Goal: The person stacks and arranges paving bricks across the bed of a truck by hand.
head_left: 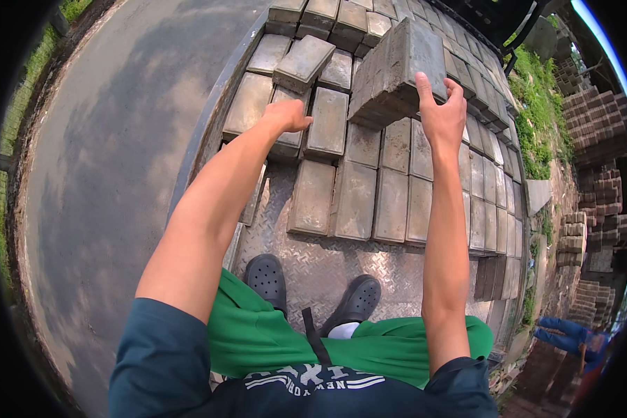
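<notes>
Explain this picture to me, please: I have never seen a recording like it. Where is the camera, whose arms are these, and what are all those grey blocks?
There is no machine here. The one picture comes from a wide fisheye camera worn on a person's head, looking down, so straight edges bend near the rim. The two bare arms that rise from the lower edge are the wearer's own. Below them you see green trousers and dark clogs standing on a ribbed metal deck.

On the deck lie rows of grey paving bricks. The right hand grips the near end of a tilted stack of bricks, lifted above the rows. The left hand rests on a laid brick near the deck's left edge.

Left is a paved road; right, further brick piles and another person's blue sleeve.
</notes>
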`<state>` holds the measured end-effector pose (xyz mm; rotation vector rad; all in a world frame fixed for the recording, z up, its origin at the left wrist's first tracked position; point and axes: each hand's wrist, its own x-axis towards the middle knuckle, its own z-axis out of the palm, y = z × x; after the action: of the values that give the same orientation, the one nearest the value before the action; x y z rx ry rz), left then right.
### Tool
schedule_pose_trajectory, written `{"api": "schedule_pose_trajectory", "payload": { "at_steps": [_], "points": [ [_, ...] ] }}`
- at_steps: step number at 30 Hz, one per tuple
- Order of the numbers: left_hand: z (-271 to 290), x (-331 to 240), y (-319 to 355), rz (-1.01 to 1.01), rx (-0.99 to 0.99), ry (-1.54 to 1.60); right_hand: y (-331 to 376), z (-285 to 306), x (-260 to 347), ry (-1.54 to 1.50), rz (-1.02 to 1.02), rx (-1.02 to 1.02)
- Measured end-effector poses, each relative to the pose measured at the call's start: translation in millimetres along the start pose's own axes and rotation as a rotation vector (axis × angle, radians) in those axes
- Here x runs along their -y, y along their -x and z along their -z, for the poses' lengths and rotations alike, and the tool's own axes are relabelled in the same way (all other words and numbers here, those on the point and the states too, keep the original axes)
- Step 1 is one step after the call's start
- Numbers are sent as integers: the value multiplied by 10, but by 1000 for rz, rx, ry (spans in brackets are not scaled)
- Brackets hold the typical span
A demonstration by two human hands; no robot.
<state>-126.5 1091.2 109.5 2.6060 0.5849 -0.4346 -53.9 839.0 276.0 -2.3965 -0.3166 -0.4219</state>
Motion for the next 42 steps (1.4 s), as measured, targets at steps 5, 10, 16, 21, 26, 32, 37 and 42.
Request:
{"api": "schedule_pose_trajectory", "payload": {
  "at_steps": [5,10,16,21,26,32,37,42],
  "points": [
    [375,-309,121,-92,14,-70,-872,-425,253,427,-192,398],
    [316,-717,94,-324,-73,334,-1006,-536,223,462,-363,320],
    [386,-1291,5,-420,-140,803,-1029,-510,200,187,-376,328],
    [513,-1450,62,-319,295,1171,-1263,-180,-269,-420,-473,506],
    [581,-958,48,-199,239,1085,-565,285,-356,-696,-650,634],
    [526,-505,118,-273,-83,726,689,696,-645,-578,-638,479],
    [277,-125,646,-318,-119,270,1342,677,-762,-544,-757,730],
    [-89,476,1156,-178,-260,302,1839,339,-585,-604,-867,989]
  ]
}}
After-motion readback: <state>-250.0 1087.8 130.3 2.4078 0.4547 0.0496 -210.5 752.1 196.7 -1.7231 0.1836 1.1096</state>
